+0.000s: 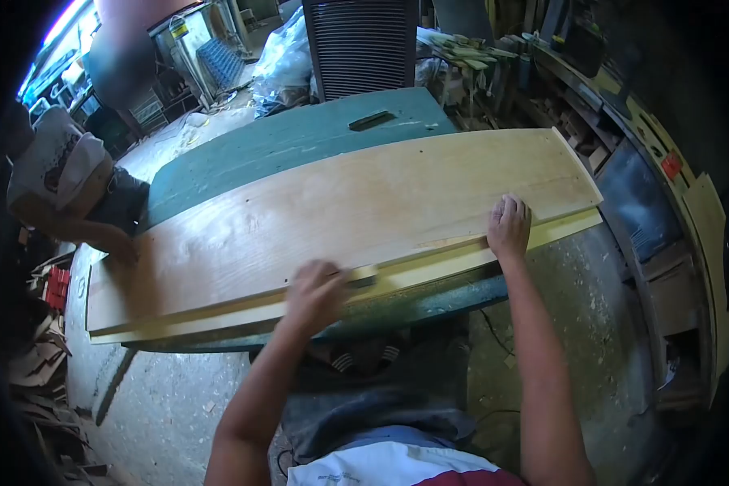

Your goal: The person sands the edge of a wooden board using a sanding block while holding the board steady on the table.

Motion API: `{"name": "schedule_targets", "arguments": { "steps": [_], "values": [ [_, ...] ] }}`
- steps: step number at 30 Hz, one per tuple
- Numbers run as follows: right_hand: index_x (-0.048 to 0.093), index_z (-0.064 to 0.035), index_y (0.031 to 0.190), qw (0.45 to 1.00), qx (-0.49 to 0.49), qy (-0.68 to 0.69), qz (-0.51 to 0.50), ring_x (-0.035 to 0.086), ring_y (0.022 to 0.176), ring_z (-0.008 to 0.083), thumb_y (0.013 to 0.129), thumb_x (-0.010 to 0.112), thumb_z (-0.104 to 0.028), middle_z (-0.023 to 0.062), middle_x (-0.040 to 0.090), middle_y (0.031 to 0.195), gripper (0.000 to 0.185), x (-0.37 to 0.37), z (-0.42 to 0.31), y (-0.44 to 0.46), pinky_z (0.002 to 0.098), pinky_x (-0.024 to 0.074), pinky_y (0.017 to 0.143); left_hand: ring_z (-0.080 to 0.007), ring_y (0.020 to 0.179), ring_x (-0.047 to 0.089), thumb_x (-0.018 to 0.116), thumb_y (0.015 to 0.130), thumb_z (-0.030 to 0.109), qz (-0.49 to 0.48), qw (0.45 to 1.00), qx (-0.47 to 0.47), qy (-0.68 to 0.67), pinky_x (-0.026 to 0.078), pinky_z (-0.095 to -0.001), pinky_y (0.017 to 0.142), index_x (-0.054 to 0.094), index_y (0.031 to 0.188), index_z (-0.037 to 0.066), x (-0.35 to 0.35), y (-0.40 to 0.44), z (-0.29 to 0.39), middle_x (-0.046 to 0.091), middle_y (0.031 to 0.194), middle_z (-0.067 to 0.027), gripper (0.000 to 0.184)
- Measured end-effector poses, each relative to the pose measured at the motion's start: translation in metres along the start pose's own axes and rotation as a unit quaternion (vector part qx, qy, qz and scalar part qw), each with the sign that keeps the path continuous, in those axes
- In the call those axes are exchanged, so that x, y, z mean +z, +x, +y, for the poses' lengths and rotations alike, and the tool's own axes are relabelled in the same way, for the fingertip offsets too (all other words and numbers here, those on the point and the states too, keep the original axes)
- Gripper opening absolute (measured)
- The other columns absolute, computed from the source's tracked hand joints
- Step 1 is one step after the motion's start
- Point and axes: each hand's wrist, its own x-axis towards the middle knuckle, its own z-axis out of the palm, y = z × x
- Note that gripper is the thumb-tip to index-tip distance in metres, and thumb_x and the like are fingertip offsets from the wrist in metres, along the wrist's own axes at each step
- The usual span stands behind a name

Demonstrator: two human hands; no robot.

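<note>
A long, pale wooden board lies across a green-topped table in front of me. My left hand, smeared by motion, is closed at the board's near edge. A small pale block with a dark underside sticks out from its fingers; its exact kind is unclear. Farther right, my right hand grips the same near edge, fingers curled over the top face. A yellowish strip runs beneath the board along the near side.
At the left end, another person leans with a hand on the board. A dark piece lies on the green top. Behind stands a dark slatted panel. Shelving curves along the right; wood scraps pile up at left.
</note>
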Motion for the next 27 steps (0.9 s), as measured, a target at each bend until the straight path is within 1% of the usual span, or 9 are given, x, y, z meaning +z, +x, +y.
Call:
{"name": "schedule_targets", "arguments": {
  "steps": [5,8,12,14,17,19,20,22,27],
  "values": [
    [0.062,0.0012,0.125,0.999,0.034,-0.026,-0.026,0.052,0.132,0.04,0.102,0.056,-0.027,0.0237,0.06,0.135,0.037,0.002,-0.004,-0.002,0.053,0.0386,0.114,-0.0281,0.087,0.064,0.085,0.065,0.013,-0.027,0.997,-0.055,0.048,0.052,-0.0445,0.074,0.079,0.107,0.008,-0.057,-0.033,-0.021,0.068,0.096,-0.0085,0.043],
    [0.061,0.0007,0.122,0.999,0.037,-0.009,-0.011,0.053,0.13,0.0406,0.101,0.055,-0.025,0.0227,0.062,0.131,0.034,0.009,0.0,-0.002,0.0539,0.039,0.113,-0.0277,0.092,0.065,0.084,0.068,0.016,0.002,1.0,0.002,-0.001,0.051,-0.0438,0.078,0.079,0.1,0.01,0.012,0.004,0.001,0.068,0.1,-0.0088,0.033],
    [0.062,-0.0022,0.119,1.0,-0.007,0.0,0.0,0.056,0.127,0.0395,0.097,0.059,-0.021,0.0199,0.063,0.128,0.029,0.02,0.023,-0.005,0.053,0.0407,0.111,-0.0303,0.111,0.061,0.069,0.079,0.015,-0.013,0.997,-0.028,-0.072,0.05,-0.0453,0.087,0.075,0.105,0.011,0.106,0.079,0.08,0.063,0.115,-0.0103,0.027],
    [0.065,-0.0028,0.119,0.999,0.038,0.031,-0.015,0.057,0.127,0.0381,0.102,0.057,-0.026,0.0175,0.065,0.131,0.03,0.026,0.037,-0.006,0.0514,0.0414,0.111,-0.03,0.12,0.056,0.069,0.081,0.018,-0.069,0.997,-0.022,-0.023,0.048,-0.0462,0.092,0.072,0.105,0.01,0.114,0.105,0.106,0.06,0.12,-0.0118,0.025],
    [0.066,-0.0013,0.118,0.997,0.051,0.012,-0.054,0.057,0.127,0.0391,0.106,0.051,-0.029,0.0188,0.065,0.131,0.034,0.014,0.032,0.001,0.0514,0.0421,0.111,-0.0305,0.12,0.056,0.069,0.084,0.019,-0.04,0.999,-0.003,0.018,0.048,-0.0465,0.093,0.071,0.107,0.01,0.101,0.084,0.093,0.059,0.122,-0.012,0.025],
    [0.065,-0.001,0.118,0.998,0.041,0.011,-0.045,0.057,0.126,0.0395,0.106,0.051,-0.029,0.0193,0.065,0.131,0.034,0.017,0.035,0.002,0.0515,0.0424,0.11,-0.0277,0.117,0.058,0.068,0.087,0.019,-0.057,0.996,-0.059,-0.03,0.048,-0.0468,0.091,0.072,0.114,0.014,0.055,0.041,0.053,0.062,0.118,-0.0093,0.027],
    [0.064,-0.0006,0.118,0.999,0.039,0.007,-0.035,0.057,0.126,0.04,0.106,0.051,-0.03,0.0198,0.064,0.131,0.034,0.02,0.036,-0.001,0.0517,0.0428,0.109,-0.0256,0.104,0.064,0.072,0.083,0.017,0.009,0.999,-0.033,0.016,0.051,-0.0453,0.084,0.073,0.117,0.015,0.035,0.012,0.026,0.065,0.108,-0.0062,0.034],
    [0.064,-0.0004,0.119,0.998,0.037,-0.004,-0.052,0.057,0.125,0.0406,0.106,0.052,-0.03,0.0204,0.064,0.132,0.034,0.014,0.03,0.0,0.0516,0.0428,0.109,-0.0239,0.096,0.067,0.08,0.077,0.019,0.026,0.994,-0.081,0.064,0.049,-0.0442,0.081,0.077,0.107,0.017,-0.022,-0.044,-0.021,0.069,0.098,-0.0018,0.03],
    [0.061,0.0009,0.119,0.996,0.015,-0.056,-0.074,0.056,0.125,0.0414,0.106,0.052,-0.03,0.0222,0.062,0.13,0.035,0.021,0.032,0.001,0.0513,0.0422,0.109,-0.0255,0.096,0.067,0.087,0.07,0.024,0.038,0.96,-0.168,0.222,0.048,-0.0467,0.09,0.077,0.104,0.017,-0.142,-0.126,-0.072,0.07,0.098,-0.0028,0.036]
  ]
}}
